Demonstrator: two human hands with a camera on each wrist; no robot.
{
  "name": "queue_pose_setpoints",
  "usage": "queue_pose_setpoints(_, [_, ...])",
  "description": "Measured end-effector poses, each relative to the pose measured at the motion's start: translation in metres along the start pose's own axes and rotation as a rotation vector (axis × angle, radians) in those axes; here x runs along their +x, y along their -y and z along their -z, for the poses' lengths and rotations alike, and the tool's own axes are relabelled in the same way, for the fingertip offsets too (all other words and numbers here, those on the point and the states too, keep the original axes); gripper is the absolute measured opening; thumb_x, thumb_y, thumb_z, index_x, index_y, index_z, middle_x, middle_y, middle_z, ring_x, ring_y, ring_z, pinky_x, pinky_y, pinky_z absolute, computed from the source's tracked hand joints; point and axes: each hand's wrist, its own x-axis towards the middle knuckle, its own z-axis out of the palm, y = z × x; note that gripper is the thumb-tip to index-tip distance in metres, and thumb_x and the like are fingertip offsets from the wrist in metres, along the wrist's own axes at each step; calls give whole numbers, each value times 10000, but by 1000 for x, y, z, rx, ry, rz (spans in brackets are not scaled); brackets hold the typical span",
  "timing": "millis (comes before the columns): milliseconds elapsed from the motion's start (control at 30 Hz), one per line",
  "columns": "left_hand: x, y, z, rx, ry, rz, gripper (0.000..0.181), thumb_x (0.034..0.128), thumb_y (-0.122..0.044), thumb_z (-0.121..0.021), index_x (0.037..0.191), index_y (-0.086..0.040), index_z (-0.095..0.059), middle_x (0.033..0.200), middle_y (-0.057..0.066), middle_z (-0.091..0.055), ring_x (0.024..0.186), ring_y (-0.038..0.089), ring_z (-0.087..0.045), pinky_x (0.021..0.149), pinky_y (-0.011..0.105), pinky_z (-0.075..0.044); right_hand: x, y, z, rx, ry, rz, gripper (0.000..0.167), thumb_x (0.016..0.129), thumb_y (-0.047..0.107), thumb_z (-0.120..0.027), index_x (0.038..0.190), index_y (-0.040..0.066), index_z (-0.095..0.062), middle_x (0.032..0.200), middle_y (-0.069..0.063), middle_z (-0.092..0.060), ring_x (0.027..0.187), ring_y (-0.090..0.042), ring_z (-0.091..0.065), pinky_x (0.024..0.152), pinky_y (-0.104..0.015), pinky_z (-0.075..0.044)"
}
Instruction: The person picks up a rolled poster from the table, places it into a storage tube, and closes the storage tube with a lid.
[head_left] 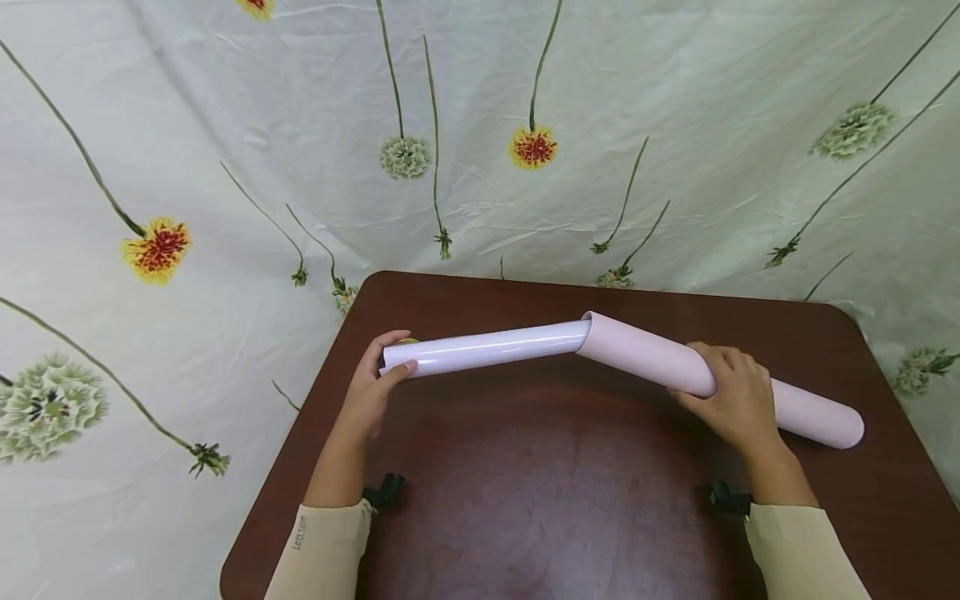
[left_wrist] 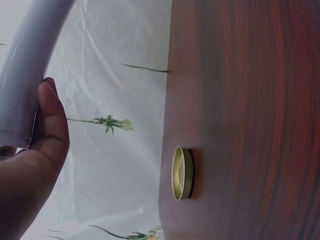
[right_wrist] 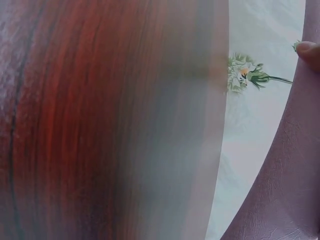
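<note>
The left hand (head_left: 375,383) grips the near end of a glossy white roll (head_left: 495,348), its thumb along the front and its fingers round the back; the right hand (head_left: 738,396) is wrapped round the middle of a pale pink tube (head_left: 645,354), thumb on the side toward the person and fingers over the top. The roll runs from the left hand to the tube, and its other end sits inside the tube's mouth; the two meet at a blunt angle, the tube slanting down toward the lower right of the head view, where its rounded end shows; whether that end touches the bench is hard to tell from this angle.

Both wrists carry small dark devices, the left device (head_left: 385,492) and the right device (head_left: 727,500), just beyond the cuffs of cream sleeves (head_left: 322,550); a shallow gold lid (left_wrist: 183,173) lies on the bench (head_left: 525,483) near the left hand, its hollow side up, and is mostly hidden behind the roll in the head view. The bench is dark reddish brown with rounded corners; behind it hangs a pale cloth (head_left: 480,67) printed with long-stemmed flowers.
</note>
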Motion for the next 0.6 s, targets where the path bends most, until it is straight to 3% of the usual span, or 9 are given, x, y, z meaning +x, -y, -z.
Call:
queue_pose_setpoints(233, [2, -1, 4, -47, -42, -7, 455, 1002, -79, -570, 1441, -83, -452, 1179, -9, -559, 1029, 146, -558, 858, 263, -492, -1, -2, 0, -16, 34, 18, 732, 695, 296, -890, 1341, 169, -571, 1174, -214, -613, 1100, -453, -538, 891, -636, -356])
queue_pose_setpoints(600, [6, 2, 2, -222, -137, -63, 492, 991, 10, -549, 1418, -185, -403, 1224, 16, -535, 1030, 163, -552, 833, 275, -568, -2, -1, -1, -19, 113, 58, 693, 729, 312, -885, 1336, 200, -571, 1175, -194, -631, 1105, -429, -554, 876, -616, -357])
